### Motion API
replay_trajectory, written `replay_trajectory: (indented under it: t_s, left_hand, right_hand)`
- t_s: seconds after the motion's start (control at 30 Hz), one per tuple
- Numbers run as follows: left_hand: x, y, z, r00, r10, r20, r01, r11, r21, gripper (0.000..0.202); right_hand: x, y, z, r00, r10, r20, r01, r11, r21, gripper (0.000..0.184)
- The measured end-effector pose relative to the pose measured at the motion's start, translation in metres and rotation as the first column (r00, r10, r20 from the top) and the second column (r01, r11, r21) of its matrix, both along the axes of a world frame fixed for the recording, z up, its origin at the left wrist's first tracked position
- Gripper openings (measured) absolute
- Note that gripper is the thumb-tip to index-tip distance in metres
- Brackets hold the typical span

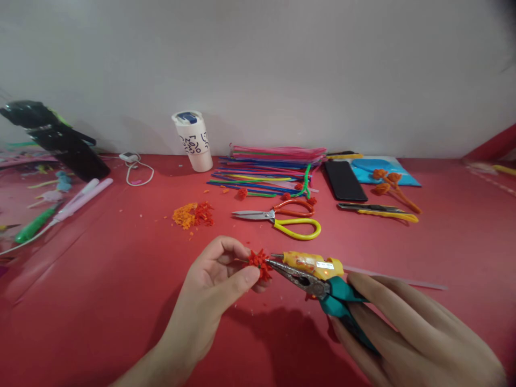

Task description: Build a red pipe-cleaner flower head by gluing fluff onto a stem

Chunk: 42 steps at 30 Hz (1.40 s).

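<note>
My left hand (220, 282) pinches a small red fuzzy flower (260, 262) between thumb and fingers. In my right hand (407, 328) are needle-nose pliers (318, 287) with teal handles, my fingers wrapped round the grips. The plier tips reach the flower's right side; whether they grip a strand cannot be made out. Just behind the pliers, a yellow hot glue gun (306, 260) lies on its side, nozzle to the left, with a clear glue stick (403, 279) out of its rear. Scissors (278, 217) with one red and one yellow handle lie beyond it.
Orange and red fluff clippings (193, 215) lie left of the scissors. Behind are pipe cleaners (266, 166), a white tumbler (193, 141), a black phone (344, 180), a utility knife (377, 209) and orange flowers (389, 180). A black bottle (60, 140) and pink tool (83, 199) stand left.
</note>
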<state>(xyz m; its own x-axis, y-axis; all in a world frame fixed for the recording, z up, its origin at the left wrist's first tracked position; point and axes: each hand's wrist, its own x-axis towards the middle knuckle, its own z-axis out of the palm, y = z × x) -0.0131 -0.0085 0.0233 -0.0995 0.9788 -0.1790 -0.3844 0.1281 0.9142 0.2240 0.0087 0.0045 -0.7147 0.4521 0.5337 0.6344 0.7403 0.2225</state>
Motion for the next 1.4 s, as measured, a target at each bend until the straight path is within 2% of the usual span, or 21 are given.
replay_trajectory:
  t_s: [0.13,0.33,0.4,0.53,0.67,0.77,0.87,1.03,1.23,1.4]
  left_hand:
    - [-0.001,-0.001,0.002,0.999,-0.031,-0.024,0.030,0.999,-0.033,0.022]
    - [-0.002,-0.003,0.002,0.999,-0.047,-0.024,0.045,0.996,-0.075,0.013]
    - [-0.002,-0.003,0.002,0.998,-0.063,-0.018,0.062,0.996,-0.068,0.013]
    - [-0.003,-0.003,0.001,0.997,-0.072,-0.013,0.071,0.996,-0.063,0.012]
    - [-0.002,-0.001,0.000,0.998,-0.057,-0.024,0.055,0.995,-0.081,0.014]
    - [0.000,0.000,0.002,0.999,-0.007,-0.034,0.004,0.997,-0.073,0.016]
    - [0.001,0.001,0.003,0.997,0.053,-0.050,-0.055,0.997,-0.046,0.021]
    - [0.000,0.000,0.000,0.997,0.013,-0.071,-0.017,0.999,-0.050,0.019]
    - [0.001,-0.001,0.001,0.996,0.034,-0.077,-0.040,0.997,-0.069,0.019]
    - [0.001,-0.001,0.000,0.995,-0.006,-0.100,0.001,0.999,-0.052,0.018]
  right_hand:
    - [0.005,-0.001,-0.003,0.998,0.005,0.062,-0.005,1.000,0.005,0.019]
    - [-0.001,-0.002,0.001,0.999,0.032,0.004,-0.032,0.992,0.119,0.014]
    - [-0.003,-0.002,0.002,0.999,0.044,-0.014,-0.042,0.991,0.127,0.009]
    - [-0.002,-0.002,0.006,0.998,0.064,0.014,-0.065,0.990,0.129,0.015]
    - [-0.001,-0.001,0.009,1.000,0.021,0.001,-0.021,0.993,0.119,0.013]
    - [-0.002,0.001,0.011,0.997,-0.008,-0.077,0.014,0.997,0.080,0.012]
    - [-0.004,0.003,0.012,0.982,-0.009,-0.189,0.002,0.999,-0.040,0.017]
    - [-0.010,0.005,0.013,0.959,-0.039,-0.282,-0.013,0.984,-0.179,0.018]
    - [-0.015,0.004,0.014,0.959,-0.031,-0.280,-0.027,0.979,-0.201,0.018]
    - [-0.013,0.003,0.011,0.963,-0.027,-0.267,-0.024,0.982,-0.188,0.018]
